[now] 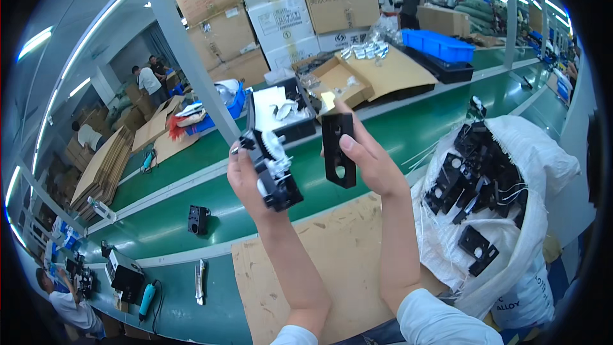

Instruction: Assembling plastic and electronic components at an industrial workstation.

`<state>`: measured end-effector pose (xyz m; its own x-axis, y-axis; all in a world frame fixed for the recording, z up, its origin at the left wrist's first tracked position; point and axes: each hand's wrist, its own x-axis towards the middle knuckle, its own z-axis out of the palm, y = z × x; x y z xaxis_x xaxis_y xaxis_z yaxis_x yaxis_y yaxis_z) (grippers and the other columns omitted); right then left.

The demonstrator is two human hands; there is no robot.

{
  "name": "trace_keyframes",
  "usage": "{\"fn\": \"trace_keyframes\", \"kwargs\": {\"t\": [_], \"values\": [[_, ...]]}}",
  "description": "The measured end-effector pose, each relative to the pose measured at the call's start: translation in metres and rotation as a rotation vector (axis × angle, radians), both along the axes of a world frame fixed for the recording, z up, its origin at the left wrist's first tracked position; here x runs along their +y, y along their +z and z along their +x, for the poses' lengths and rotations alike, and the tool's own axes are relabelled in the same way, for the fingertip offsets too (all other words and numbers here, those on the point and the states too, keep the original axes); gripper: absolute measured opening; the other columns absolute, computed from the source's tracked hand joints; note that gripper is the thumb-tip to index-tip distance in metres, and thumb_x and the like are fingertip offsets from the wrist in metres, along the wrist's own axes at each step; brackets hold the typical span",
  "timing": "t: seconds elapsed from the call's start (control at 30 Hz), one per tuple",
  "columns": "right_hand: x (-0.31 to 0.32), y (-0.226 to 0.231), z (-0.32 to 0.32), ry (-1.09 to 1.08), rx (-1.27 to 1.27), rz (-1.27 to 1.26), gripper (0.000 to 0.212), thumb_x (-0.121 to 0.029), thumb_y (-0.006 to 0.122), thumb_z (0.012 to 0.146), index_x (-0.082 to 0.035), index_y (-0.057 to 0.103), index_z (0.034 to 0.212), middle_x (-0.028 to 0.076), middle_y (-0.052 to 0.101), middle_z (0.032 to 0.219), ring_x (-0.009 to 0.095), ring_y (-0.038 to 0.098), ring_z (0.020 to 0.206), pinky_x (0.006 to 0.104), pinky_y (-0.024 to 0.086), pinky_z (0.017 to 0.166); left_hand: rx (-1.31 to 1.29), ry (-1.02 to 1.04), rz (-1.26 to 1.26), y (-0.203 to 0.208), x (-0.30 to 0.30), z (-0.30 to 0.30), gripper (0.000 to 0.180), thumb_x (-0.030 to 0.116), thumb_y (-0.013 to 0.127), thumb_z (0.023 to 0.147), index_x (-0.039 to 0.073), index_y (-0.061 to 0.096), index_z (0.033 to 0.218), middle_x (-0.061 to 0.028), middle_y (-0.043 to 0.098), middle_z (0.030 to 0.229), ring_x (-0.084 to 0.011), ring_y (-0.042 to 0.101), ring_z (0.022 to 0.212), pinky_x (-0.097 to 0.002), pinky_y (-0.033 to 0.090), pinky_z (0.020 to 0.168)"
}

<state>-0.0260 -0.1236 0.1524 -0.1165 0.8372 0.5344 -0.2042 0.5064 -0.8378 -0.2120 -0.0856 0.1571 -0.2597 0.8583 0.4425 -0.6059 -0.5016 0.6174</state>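
Note:
Up in front of me, my left hand (246,176) is closed round a black plastic gear assembly (276,169) with white gears on its upper side. Close by on the right, my right hand (377,160) grips a flat black plastic cover (338,150), held upright, with a round opening near its lower end. The thumb presses on the cover's face. A small gap separates the two parts. Beneath my forearms lies a worn cardboard sheet (345,243) on the green bench.
A white woven sack (555,160) full of black plastic parts (476,166) stands at my right. One black unit (198,220) sits on the green belt. A utility knife (200,281) and a teal electric screwdriver (147,300) lie at left. Beyond are trays, a blue bin (437,46) and stacked cartons.

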Motion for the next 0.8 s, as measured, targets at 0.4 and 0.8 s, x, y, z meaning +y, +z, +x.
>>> {"fn": "trace_keyframes", "kwargs": {"t": [0.4,0.8], "values": [[0.0,0.003,-0.038,-0.037,0.036,0.162,0.066,-0.052,0.037,0.104,-0.006,0.029,0.15,0.009,0.061,0.096,0.016,0.055,0.083,0.028,0.046,0.076,0.362,0.131,-0.013,0.014,-0.024,0.014,0.03,0.033,0.051,0.104,0.005,0.057,0.095,0.0021,0.059,0.082,-0.0035,0.052,0.071,-0.0202,0.043,0.062],[0.001,0.002,-0.043,-0.076,0.018,0.199,0.062,-0.051,0.037,0.104,-0.006,0.034,0.146,0.013,0.064,0.092,0.019,0.059,0.079,0.0294,0.047,0.072,0.329,0.128,0.009,0.017,-0.028,0.02,0.032,0.034,0.05,0.105,0.004,0.056,0.094,0.0011,0.058,0.082,-0.0043,0.05,0.072,-0.0207,0.042,0.063]]}}
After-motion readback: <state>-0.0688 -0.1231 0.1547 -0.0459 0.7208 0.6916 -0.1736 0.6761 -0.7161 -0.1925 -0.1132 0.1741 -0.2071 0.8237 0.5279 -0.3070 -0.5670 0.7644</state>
